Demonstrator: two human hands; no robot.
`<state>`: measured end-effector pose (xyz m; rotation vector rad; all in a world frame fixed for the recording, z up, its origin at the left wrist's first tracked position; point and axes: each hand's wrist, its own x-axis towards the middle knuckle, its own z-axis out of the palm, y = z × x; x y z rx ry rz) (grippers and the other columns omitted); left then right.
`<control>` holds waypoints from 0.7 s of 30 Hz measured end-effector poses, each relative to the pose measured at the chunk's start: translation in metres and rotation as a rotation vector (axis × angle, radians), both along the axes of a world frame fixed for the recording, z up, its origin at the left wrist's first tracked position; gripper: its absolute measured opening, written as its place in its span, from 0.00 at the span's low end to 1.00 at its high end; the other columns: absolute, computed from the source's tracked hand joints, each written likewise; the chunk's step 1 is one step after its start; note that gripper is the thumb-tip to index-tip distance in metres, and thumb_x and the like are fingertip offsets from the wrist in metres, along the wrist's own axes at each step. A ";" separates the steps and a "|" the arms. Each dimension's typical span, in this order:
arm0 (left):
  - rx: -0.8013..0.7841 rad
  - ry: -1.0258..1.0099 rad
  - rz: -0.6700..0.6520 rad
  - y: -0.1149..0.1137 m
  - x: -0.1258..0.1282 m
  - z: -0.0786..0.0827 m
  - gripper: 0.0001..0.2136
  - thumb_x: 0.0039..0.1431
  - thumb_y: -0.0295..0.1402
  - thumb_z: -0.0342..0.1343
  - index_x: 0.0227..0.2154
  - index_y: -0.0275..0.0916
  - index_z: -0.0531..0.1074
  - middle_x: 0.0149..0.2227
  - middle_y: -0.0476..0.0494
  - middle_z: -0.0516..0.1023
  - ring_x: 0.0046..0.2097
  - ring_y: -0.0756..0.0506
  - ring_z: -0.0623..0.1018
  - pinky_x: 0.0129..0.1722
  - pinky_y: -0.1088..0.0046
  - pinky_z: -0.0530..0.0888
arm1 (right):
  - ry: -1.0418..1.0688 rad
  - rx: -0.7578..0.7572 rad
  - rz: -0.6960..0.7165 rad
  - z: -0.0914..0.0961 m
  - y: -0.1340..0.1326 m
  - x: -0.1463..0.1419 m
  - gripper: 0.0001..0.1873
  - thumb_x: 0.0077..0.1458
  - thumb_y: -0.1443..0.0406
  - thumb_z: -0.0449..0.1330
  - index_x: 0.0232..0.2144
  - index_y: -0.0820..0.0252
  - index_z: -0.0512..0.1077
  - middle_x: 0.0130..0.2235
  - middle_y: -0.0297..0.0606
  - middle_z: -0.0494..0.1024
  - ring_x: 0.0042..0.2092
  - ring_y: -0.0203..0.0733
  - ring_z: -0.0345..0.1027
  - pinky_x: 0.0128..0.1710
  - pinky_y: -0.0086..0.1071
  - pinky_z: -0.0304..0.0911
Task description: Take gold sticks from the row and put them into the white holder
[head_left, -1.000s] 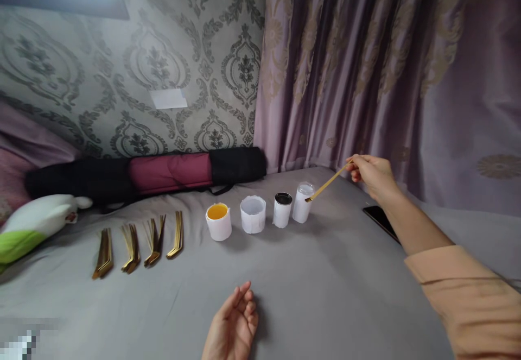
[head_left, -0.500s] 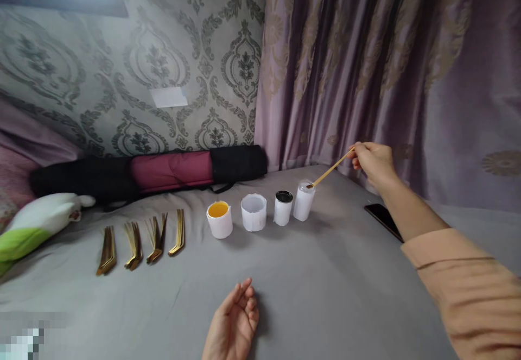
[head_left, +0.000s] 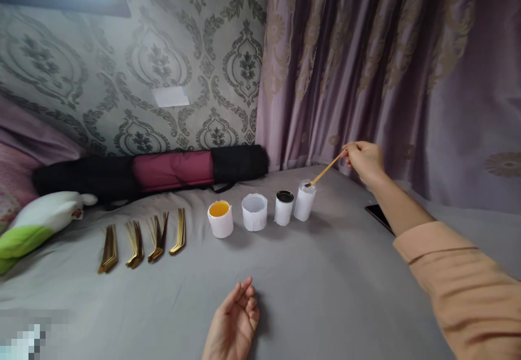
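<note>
My right hand (head_left: 365,162) pinches one end of a thin golden stick (head_left: 325,170); its exact kind I cannot make out. The stick slants down to the left, its small brownish tip at the mouth of a tall white-wrapped jar (head_left: 305,203) with a clear rim. Left of that jar stand a narrow white container with a black rim (head_left: 282,212), a wider white tub (head_left: 254,219) and a white tub with an orange-yellow inside (head_left: 221,226). Palm up on the sheet, my left hand (head_left: 236,316) rests with loosely curled fingers and nothing in it.
Several bundles of thin golden strips with bent ends (head_left: 178,235) lie at the left. Behind them is a long black and maroon bag (head_left: 173,169). A white and green plush toy (head_left: 43,221) sits far left, a dark phone (head_left: 378,216) under my right forearm. Curtains (head_left: 325,50) hang behind.
My right hand has shifted slightly left with the stick, and the stick's tip has moved a little further over the tall jar's mouth. My left hand has stayed in place.
</note>
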<state>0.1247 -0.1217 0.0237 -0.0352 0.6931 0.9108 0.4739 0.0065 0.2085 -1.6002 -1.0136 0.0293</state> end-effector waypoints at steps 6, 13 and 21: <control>0.004 -0.016 0.000 0.000 -0.001 -0.002 0.06 0.53 0.25 0.48 0.34 0.31 0.67 0.26 0.45 0.68 0.24 0.54 0.68 0.24 0.78 0.68 | -0.071 -0.032 0.007 -0.008 0.008 -0.008 0.12 0.50 0.62 0.50 0.26 0.61 0.72 0.22 0.39 0.74 0.18 0.30 0.61 0.14 0.24 0.56; 0.006 -0.025 0.005 0.000 -0.001 -0.003 0.06 0.52 0.24 0.49 0.35 0.31 0.66 0.26 0.46 0.68 0.24 0.54 0.68 0.24 0.78 0.68 | -0.116 -0.112 0.018 -0.020 0.015 -0.017 0.12 0.49 0.64 0.50 0.26 0.63 0.72 0.23 0.38 0.75 0.17 0.30 0.62 0.14 0.22 0.56; -0.002 -0.012 0.005 -0.001 -0.001 0.001 0.06 0.52 0.24 0.48 0.34 0.31 0.67 0.26 0.45 0.68 0.24 0.54 0.68 0.24 0.78 0.68 | -0.036 -0.187 0.077 -0.032 0.024 -0.020 0.10 0.47 0.64 0.52 0.25 0.63 0.72 0.23 0.38 0.75 0.17 0.29 0.61 0.14 0.21 0.55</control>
